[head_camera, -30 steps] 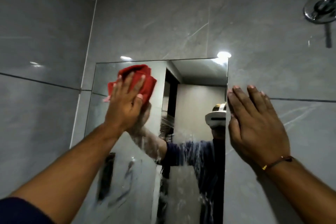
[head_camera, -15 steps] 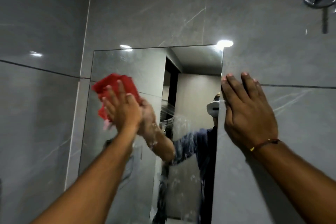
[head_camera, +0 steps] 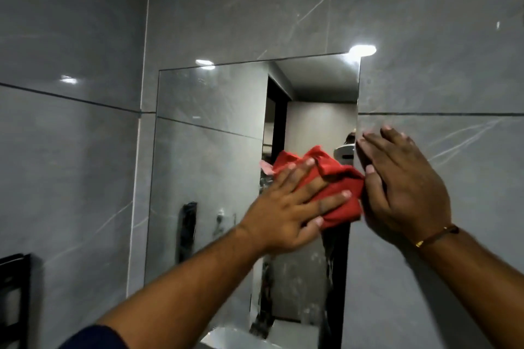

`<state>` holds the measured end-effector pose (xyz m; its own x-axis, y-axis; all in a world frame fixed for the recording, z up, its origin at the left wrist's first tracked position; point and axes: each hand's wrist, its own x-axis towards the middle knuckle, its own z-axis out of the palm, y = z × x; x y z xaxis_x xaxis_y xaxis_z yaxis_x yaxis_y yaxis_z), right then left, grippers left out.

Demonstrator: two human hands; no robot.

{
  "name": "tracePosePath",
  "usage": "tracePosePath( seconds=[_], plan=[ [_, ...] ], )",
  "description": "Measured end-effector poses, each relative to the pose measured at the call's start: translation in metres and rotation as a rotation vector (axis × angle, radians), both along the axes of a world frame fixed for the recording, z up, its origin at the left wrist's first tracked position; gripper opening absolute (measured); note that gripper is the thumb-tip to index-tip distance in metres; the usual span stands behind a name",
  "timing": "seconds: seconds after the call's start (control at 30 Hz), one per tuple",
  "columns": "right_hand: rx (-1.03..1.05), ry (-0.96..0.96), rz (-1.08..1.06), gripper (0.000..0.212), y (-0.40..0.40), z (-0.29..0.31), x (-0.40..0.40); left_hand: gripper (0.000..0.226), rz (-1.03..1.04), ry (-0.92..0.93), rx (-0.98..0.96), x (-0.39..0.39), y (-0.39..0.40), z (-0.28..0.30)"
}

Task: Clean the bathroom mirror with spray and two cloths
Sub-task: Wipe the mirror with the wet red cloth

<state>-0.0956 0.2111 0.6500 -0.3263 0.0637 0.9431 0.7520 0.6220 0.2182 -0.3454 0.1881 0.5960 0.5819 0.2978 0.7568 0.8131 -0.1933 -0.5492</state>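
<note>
Grey tiled wall (head_camera: 283,8). Tall mirror (head_camera: 204,150) mounted flat, lower glass streaky. Right hand (head_camera: 402,187) spread, braced on tile beside mirror edge. Left hand (head_camera: 286,212) spread, pressing bunched red cloth (head_camera: 337,178) against glass. Cloth likely soft, light; palm over middle.

I press my left hand (head_camera: 286,212) flat on the red cloth (head_camera: 337,178) against the mirror (head_camera: 209,122), near its right edge. My right hand (head_camera: 402,187) lies flat on the wall (head_camera: 439,65) beside it.
</note>
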Motion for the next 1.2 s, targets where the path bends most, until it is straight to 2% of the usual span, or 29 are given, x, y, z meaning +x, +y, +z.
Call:
tracePosePath(
  seconds=[0.13,0.33,0.43,0.57,0.63,0.67,0.73,0.87,1.0,1.07,1.2],
  plan=[
    [0.009,0.001,-0.059,0.058,-0.002,-0.003,-0.011,0.066,0.028,-0.382,0.025,-0.083,0.001,0.012],
    [0.118,0.011,-0.064,0.056,0.004,-0.005,-0.015,0.063,0.037,-0.758,0.096,-0.188,-0.004,0.013],
    [0.098,0.002,-0.06,0.057,0.004,-0.005,-0.015,0.064,0.036,-1.137,0.149,-0.226,0.0,-0.005],
    [0.068,-0.027,-0.064,0.061,0.004,-0.005,-0.013,0.06,0.054,-1.689,0.196,-0.203,0.003,-0.028],
    [0.06,-0.027,-0.056,0.06,0.004,-0.003,-0.012,0.058,0.064,-1.847,0.161,-0.168,0.003,-0.021],
    [0.059,-0.034,-0.042,0.06,0.003,-0.003,-0.011,0.058,0.07,-1.852,0.156,-0.147,0.004,-0.019],
    [0.065,-0.037,-0.029,0.059,0.003,-0.003,-0.011,0.06,0.061,-1.726,0.16,-0.095,0.004,-0.016],
    [0.026,-0.001,0.023,0.058,0.003,-0.005,-0.011,0.067,0.0,-1.277,0.133,0.044,0.004,-0.02],
    [0.02,0.028,0.138,0.057,0.01,-0.003,-0.005,0.068,-0.035,-0.916,-0.074,0.138,0.0,-0.051],
    [0.045,0.01,0.153,0.056,0.014,-0.005,0.003,0.064,-0.079,-0.671,-0.194,0.14,-0.006,-0.065],
    [0.053,-0.047,0.129,0.056,0.013,-0.013,0.015,0.059,-0.073,-0.13,-0.046,0.062,0.005,-0.079]
  ],
)
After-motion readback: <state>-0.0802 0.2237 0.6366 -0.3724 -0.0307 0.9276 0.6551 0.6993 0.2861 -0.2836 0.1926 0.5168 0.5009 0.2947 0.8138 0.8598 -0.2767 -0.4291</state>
